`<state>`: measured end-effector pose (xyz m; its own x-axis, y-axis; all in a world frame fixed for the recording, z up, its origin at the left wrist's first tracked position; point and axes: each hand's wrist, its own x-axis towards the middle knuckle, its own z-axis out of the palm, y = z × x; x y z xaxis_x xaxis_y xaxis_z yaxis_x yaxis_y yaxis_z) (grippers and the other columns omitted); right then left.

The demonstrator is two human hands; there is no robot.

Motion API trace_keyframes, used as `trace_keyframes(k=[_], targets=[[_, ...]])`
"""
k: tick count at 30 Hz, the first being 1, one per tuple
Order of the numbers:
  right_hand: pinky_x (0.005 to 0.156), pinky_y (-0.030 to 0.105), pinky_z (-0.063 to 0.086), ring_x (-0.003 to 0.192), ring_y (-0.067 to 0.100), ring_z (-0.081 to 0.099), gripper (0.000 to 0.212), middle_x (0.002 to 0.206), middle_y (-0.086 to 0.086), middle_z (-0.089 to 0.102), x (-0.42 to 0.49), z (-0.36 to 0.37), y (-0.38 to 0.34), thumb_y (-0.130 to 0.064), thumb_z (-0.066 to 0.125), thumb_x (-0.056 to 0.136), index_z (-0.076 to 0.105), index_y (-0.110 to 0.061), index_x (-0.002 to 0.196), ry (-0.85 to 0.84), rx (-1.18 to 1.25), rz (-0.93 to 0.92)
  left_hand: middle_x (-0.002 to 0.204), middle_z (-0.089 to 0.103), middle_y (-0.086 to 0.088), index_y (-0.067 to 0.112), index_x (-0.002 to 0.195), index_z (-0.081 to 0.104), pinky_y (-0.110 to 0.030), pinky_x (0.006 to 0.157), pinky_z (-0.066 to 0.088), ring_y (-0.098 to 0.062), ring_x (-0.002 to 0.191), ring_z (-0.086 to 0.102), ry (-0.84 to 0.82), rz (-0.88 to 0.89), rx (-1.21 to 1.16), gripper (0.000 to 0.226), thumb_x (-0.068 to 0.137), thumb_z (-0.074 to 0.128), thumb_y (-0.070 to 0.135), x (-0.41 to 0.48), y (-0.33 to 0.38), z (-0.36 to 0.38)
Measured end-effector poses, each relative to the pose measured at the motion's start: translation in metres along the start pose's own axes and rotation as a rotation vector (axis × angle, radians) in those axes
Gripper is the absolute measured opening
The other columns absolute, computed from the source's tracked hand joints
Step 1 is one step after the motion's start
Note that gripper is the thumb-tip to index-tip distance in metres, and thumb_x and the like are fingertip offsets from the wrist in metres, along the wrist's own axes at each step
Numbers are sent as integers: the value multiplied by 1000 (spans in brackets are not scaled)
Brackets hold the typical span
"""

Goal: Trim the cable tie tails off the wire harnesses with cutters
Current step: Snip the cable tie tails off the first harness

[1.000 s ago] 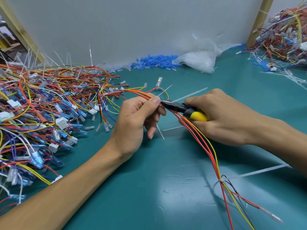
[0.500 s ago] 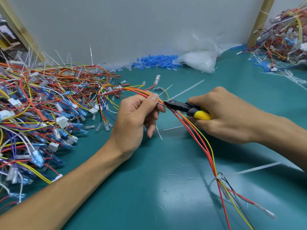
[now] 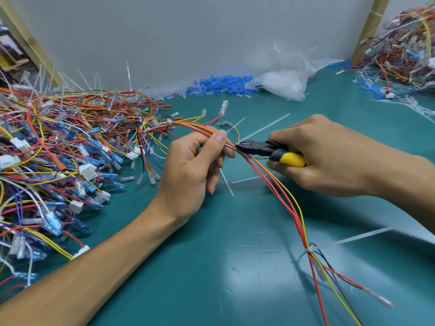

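Observation:
My left hand (image 3: 193,170) pinches a wire harness (image 3: 280,196) of red, orange and yellow wires between thumb and fingers. My right hand (image 3: 324,156) grips black cutters (image 3: 261,148) with a yellow handle. The cutter jaws sit right beside my left thumb, at a white cable tie on the bundle. A long white tie tail (image 3: 266,128) slants up and right from the jaws. Lower right, a second white tie (image 3: 310,250) binds the same harness, with its tail (image 3: 360,236) sticking out to the right.
A big heap of harnesses (image 3: 58,149) with blue and white connectors covers the left of the green mat (image 3: 188,278). Another heap (image 3: 404,48) lies far right. Blue terminals (image 3: 221,84) and a plastic bag (image 3: 282,78) lie along the back wall. Loose cut tails (image 3: 249,178) lie under my hands.
Both hands have shifted slightly with the harness. The cutter jaws have closed in on the tie next to my left thumb.

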<state>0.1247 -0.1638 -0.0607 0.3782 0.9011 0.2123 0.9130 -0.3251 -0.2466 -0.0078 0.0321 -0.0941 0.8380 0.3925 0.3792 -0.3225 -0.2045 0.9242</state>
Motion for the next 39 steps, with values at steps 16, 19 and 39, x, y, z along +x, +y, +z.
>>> trace_keyframes(k=[16,19,39], targets=[[49,46,38,54,32,41,38,52,4,43,-1,4,-3,-34,61,99,44,-21,67,-39,46,42,61,54,3,-2,78,67,-26,37,30,-26,35,42,-16,47,96,39,103,53,24,-1,-5,0],[49,45,36,54,31,41,39,52,4,42,-1,2,-4,-37,60,98,44,-21,67,-46,37,37,61,53,0,-1,77,66,-25,37,30,-25,34,42,-21,52,94,38,104,52,23,-2,-5,1],[50,39,31,54,25,34,35,53,6,41,-1,-2,-14,-42,51,89,42,-18,65,-107,90,43,67,49,-23,8,75,67,-24,37,31,-28,35,41,-45,66,85,36,104,52,21,-3,-2,0]])
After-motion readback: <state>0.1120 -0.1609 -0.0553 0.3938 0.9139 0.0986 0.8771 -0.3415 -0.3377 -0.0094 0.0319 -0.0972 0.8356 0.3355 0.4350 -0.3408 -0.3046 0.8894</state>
